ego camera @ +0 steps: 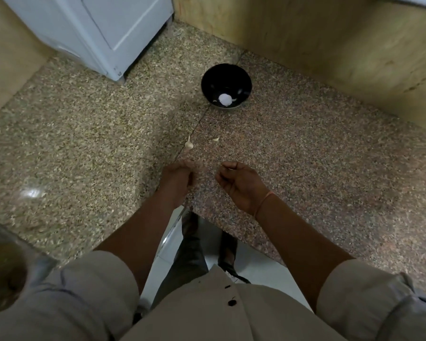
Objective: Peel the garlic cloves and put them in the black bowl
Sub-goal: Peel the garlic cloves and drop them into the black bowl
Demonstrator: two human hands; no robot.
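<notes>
Left hand is motion-blurred with fingers curled in, so can't tell if it holds anything. Right hand is palm-up, fingers loosely curled, with a pale speck at the fingertips; grip not resolvable either. Just beyond the hands, one garlic clove and a second clove lie apart on the granite counter. The black bowl sits farther back near the wooden panel, pale bits in its bottom.
</notes>
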